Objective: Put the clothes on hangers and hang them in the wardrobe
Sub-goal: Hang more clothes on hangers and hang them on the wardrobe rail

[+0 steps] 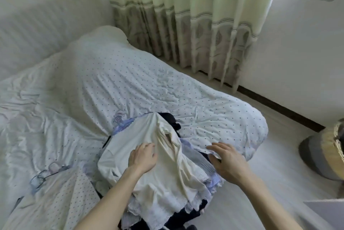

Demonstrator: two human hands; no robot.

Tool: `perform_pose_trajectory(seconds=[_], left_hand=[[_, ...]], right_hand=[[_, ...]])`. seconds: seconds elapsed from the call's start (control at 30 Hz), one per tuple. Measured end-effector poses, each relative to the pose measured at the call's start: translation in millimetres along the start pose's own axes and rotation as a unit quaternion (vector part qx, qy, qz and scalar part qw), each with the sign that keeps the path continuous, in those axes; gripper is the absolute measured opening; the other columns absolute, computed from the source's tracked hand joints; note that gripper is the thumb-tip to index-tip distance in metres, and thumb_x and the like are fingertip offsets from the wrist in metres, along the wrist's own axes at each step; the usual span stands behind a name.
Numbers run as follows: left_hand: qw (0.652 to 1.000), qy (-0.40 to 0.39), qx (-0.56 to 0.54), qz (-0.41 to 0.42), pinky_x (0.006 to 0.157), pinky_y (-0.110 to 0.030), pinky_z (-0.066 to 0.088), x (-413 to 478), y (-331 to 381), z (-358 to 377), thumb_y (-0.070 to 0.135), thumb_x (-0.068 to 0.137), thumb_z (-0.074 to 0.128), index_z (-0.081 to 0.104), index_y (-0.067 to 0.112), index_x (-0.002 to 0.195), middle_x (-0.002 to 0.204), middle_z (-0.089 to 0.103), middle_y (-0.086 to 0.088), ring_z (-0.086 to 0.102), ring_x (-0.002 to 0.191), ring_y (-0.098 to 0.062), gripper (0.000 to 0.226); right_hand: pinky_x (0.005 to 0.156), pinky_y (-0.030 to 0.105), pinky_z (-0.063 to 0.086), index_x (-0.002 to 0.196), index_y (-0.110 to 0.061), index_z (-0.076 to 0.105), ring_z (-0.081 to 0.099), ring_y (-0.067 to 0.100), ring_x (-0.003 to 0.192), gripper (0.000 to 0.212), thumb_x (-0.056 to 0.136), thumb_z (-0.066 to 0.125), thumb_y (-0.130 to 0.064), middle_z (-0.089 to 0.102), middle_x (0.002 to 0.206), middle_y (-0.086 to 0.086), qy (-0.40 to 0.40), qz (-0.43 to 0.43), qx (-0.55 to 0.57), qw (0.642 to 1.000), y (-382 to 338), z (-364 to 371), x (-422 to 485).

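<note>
A pile of clothes lies at the near corner of the bed, topped by a cream white garment [163, 179] with a lace hem. Dark garments [172, 121] and a pale blue striped piece [202, 162] show beneath it. My left hand [142, 157] rests on the cream garment with its fingers curled into the fabric. My right hand [226, 162] hovers just right of the pile, fingers spread, holding nothing. Thin hangers [41, 176] lie on the bedding at the lower left. No wardrobe is in view.
The bed [130, 80] carries a white dotted cover and fills the left and middle. Long patterned curtains [186, 34] hang behind it below a window. A grey and yellow cushion-like object [323, 157] sits on the pale floor at the right.
</note>
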State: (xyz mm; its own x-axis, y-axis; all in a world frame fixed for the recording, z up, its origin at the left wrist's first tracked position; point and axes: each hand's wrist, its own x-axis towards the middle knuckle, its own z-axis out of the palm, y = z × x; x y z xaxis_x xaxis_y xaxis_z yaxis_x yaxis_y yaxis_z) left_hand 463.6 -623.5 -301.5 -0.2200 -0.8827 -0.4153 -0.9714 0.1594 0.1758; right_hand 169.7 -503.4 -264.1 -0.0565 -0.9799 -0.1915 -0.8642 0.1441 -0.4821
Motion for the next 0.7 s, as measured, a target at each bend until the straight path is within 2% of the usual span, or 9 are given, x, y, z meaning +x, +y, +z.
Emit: perform_pose_trajectory(seconds=[0.13,0.27,0.37,0.43,0.5,0.6,0.7], left_hand=[[0.997,-0.025,-0.033,-0.072,0.106,-0.037,0.038,12,-94,0,0.038,0.098,0.044,0.043,0.028,0.146,0.148,0.044,0.003,0.042,0.135,-0.021,0.049],[0.985,-0.066,-0.071,-0.143,0.108,-0.039,0.037,31,-169,20,0.038,0.097,0.045,0.04,0.025,0.147,0.15,0.041,-0.001,0.041,0.136,-0.024,0.052],[0.974,-0.085,-0.107,-0.18,0.111,-0.039,0.037,56,-218,41,0.034,0.096,0.048,0.039,0.02,0.149,0.151,0.039,-0.007,0.041,0.136,-0.028,0.055],[0.969,-0.098,-0.118,-0.196,0.108,-0.038,0.039,78,-245,52,0.032,0.096,0.05,0.038,0.017,0.148,0.151,0.036,-0.01,0.043,0.134,-0.03,0.056],[0.963,-0.103,-0.122,-0.219,0.105,-0.038,0.04,100,-266,59,0.034,0.096,0.051,0.036,0.018,0.149,0.153,0.032,-0.009,0.041,0.135,-0.032,0.058],[0.953,-0.098,-0.144,-0.249,0.11,-0.044,0.036,135,-296,68,0.037,0.094,0.054,0.027,0.023,0.154,0.158,0.024,-0.011,0.035,0.139,-0.037,0.067],[0.947,-0.083,-0.176,-0.257,0.111,-0.046,0.036,169,-319,77,0.034,0.092,0.059,0.025,0.02,0.155,0.156,0.032,-0.014,0.037,0.138,-0.036,0.073]], right_hand=[[0.109,0.027,0.037,0.134,-0.033,0.056,0.045,0.013,0.133,0.039,0.1,0.042,-0.044,0.055,0.14,-0.015,-0.1,-0.053,-0.048,0.992,-52,62,53],[0.11,0.03,0.037,0.139,-0.032,0.052,0.039,0.015,0.138,0.042,0.1,0.041,-0.043,0.051,0.144,-0.011,-0.198,-0.049,-0.076,0.976,-81,120,95],[0.116,0.034,0.029,0.148,-0.034,0.04,0.025,0.023,0.146,0.048,0.1,0.042,-0.041,0.032,0.158,-0.002,-0.261,-0.033,-0.113,0.958,-91,162,125],[0.121,0.042,0.019,0.154,-0.038,0.026,0.008,0.03,0.152,0.057,0.1,0.041,-0.044,0.008,0.166,0.002,-0.304,-0.012,-0.148,0.941,-92,188,142],[0.12,0.051,0.015,0.156,-0.041,0.013,-0.006,0.033,0.152,0.064,0.099,0.04,-0.048,-0.009,0.166,0.002,-0.333,0.009,-0.177,0.926,-87,215,156],[0.114,0.055,0.025,0.154,-0.042,0.013,-0.01,0.034,0.151,0.064,0.097,0.039,-0.052,-0.015,0.165,0.001,-0.354,0.03,-0.202,0.913,-73,246,171],[0.108,0.058,0.03,0.148,-0.042,0.02,-0.011,0.036,0.15,0.058,0.095,0.042,-0.051,-0.014,0.164,0.003,-0.368,0.033,-0.213,0.905,-65,263,173]])
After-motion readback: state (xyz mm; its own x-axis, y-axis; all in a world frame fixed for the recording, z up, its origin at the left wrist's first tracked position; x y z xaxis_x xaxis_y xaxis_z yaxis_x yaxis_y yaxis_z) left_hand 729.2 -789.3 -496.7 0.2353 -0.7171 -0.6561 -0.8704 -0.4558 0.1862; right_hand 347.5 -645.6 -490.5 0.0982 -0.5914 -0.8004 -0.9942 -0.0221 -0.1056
